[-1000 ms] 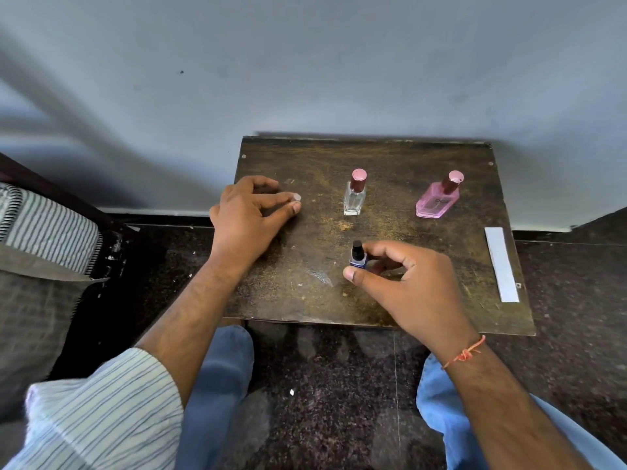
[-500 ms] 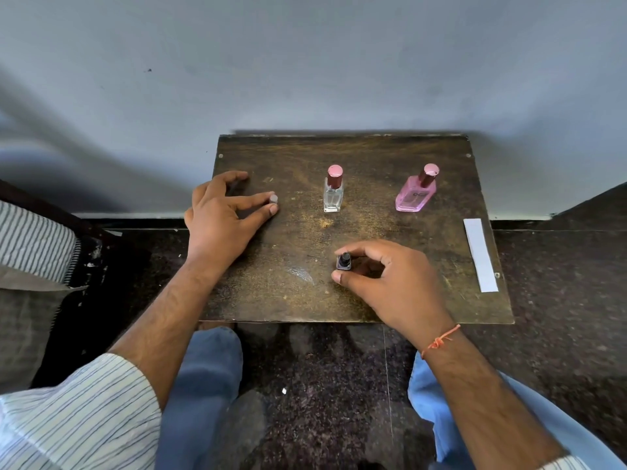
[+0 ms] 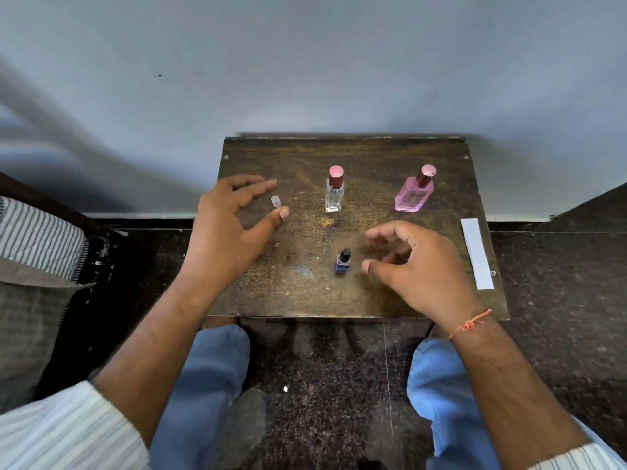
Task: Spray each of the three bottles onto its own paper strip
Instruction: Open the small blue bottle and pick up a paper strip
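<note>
- Near the bottom of the frame, striped sleeves and blue-trousered knees frame a dark speckled floor; nothing there has altered.
- Just above, at the front of the counter (image 3: 356,300), the right hand (image 3: 420,266) has let go of the small blue bottle (image 3: 343,261). Half a second ago its thumb and fingers were round that bottle; now they are loosely curled and empty, just beside it on the right and not touching.
- That bottle stands upright on its own, uncapped, its dark nozzle showing.
- On the right edge of the frame's counter lies one white paper strip (image 3: 476,253), well apart from all three bottles. It is the only strip I can see.
- Left of centre, the left hand (image 3: 230,225) has opened as well: the small clear cap (image 3: 276,200) it was pinching now sits on the counter between forefinger and thumb, seemingly free.
- Toward the far side, the clear bottle (image 3: 334,191) and the pink bottle (image 3: 414,195) stand with their rose caps on, unmoved.
- My judgement: both grips are empty, so the blue bottle's turn looks finished or paused, and the two capped bottles have yet to be sprayed. Whether the strip is damp cannot be told.
</note>
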